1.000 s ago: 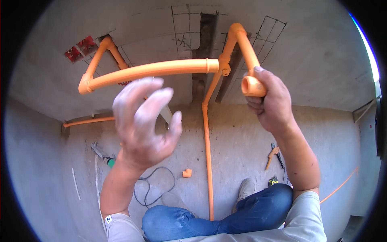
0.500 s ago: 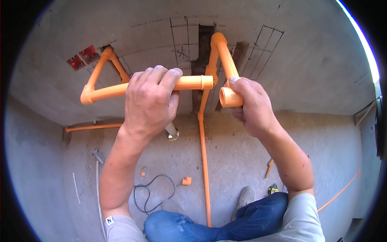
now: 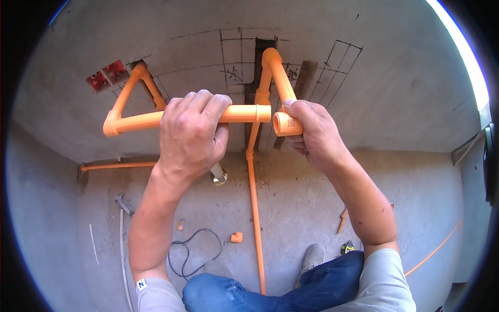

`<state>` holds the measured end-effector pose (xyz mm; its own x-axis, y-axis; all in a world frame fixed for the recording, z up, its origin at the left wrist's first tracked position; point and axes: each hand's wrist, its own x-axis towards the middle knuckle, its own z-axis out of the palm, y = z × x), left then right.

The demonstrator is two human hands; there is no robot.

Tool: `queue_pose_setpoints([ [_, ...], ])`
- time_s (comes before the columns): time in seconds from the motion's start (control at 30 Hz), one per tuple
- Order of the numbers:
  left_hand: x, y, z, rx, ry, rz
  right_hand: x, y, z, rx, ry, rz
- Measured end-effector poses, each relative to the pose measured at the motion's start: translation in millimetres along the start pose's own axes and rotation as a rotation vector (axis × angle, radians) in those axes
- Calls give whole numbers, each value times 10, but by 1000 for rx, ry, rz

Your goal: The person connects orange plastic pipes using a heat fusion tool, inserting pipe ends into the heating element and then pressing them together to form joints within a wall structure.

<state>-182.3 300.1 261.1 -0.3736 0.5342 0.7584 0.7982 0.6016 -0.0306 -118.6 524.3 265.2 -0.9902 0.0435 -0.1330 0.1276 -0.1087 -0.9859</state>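
Note:
My left hand (image 3: pixel 192 127) is wrapped round an orange plastic pipe (image 3: pixel 241 113), which runs level from an elbow at the left and ends in a heated-looking or collared tip. My right hand (image 3: pixel 318 132) grips an orange pipe fitting (image 3: pixel 287 125) with its round mouth turned left toward that tip. A narrow gap separates the two, and the fitting sits slightly lower. Above the fitting, an orange pipe (image 3: pixel 282 80) slopes up to an elbow (image 3: pixel 271 54) near the wall slot. My right fingers partly hide the fitting.
Red wall boxes (image 3: pixel 110 74) sit in the wall at the left. A long orange pipe (image 3: pixel 255 208) runs down along the floor. Below lie a loose orange elbow (image 3: pixel 237 237), a black cable (image 3: pixel 193 257), a hammer (image 3: pixel 123 204) and a tape measure (image 3: pixel 347 247).
My right hand has moved left with the fitting, narrowing the gap to the pipe end. The attached pipe and upper elbow have shifted left too. My left hand keeps its hold.

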Motion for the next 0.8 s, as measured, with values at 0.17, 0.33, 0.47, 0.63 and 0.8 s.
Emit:
queue_pose_setpoints([
  [0.17, -13, -3, -31, 4, -22, -14, 85, -12, 4, 34, 8, 8],
  [0.33, -23, -10, -8, 6, -4, -8, 139, 67, 4, 83, 9, 5],
  [0.47, -22, -20, 6, 9, -5, -9, 148, 55, 10, 65, -4, 15],
  [0.63, -6, -11, 34, 21, 2, -5, 166, 68, 35, 101, 0, -7],
  [0.8, -2, -6, 56, 14, 28, -4, 167, 71, 57, 128, -1, -11],
])
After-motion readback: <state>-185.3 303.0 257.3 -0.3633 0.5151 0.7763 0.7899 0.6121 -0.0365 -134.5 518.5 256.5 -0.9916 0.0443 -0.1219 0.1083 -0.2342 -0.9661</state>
